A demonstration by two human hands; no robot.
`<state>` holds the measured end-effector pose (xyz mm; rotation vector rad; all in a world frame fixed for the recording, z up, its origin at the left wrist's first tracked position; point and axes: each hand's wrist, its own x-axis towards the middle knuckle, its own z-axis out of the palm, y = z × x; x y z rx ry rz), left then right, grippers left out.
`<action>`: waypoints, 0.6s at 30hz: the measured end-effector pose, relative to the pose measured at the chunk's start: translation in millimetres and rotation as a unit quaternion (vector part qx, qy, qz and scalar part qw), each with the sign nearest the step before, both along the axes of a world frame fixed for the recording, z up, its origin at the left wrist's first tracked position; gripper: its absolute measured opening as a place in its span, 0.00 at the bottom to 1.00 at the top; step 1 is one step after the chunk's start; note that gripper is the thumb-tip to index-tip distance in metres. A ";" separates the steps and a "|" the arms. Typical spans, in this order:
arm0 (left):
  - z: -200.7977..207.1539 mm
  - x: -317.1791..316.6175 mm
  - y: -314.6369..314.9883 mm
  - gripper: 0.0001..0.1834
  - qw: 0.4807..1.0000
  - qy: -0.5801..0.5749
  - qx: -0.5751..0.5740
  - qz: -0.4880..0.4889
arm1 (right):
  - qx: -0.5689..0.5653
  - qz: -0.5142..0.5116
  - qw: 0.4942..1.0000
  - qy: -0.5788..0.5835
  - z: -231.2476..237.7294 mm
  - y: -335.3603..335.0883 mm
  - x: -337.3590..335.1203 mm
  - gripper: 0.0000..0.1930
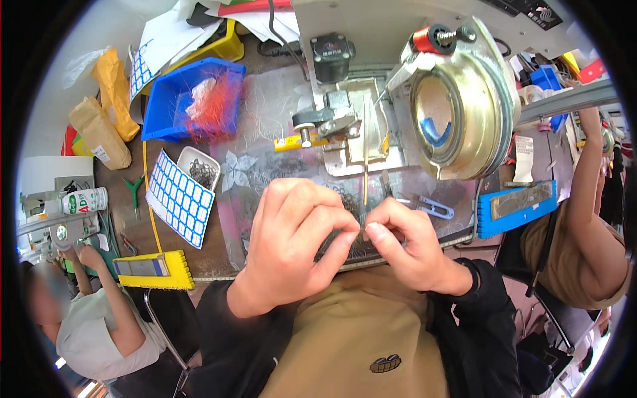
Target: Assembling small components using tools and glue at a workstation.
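Note:
My left hand [292,242] and my right hand [410,247] are raised over the front edge of the workbench, fingertips nearly touching. Thumb and forefinger are pinched together on both, and whatever lies between them is too fine to make out. Just beyond the fingers, a thin brass-coloured rod [365,152] points toward me from a metal machine fixture [358,123]. Right of it is a large round brass-coloured machine housing [458,113], with a spool of red wire or thread [431,40] above. Small thread snips [426,205] lie on the bench beyond my right hand.
At the left are a blue bin [159,109] holding tangled red strands, a white dish of small metal pieces [200,170], a blue-and-white label sheet [178,199] and green-handled pliers [135,194]. A blue block [517,209] sits right. Co-workers sit on both sides.

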<state>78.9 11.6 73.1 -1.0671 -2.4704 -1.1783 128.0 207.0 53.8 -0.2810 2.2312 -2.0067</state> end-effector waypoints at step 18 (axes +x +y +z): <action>22.7 -69.4 35.1 0.14 0.997 0.012 -0.072 0.035 | 0.033 0.071 0.997 0.005 -6.1 4.0 -6.5 0.07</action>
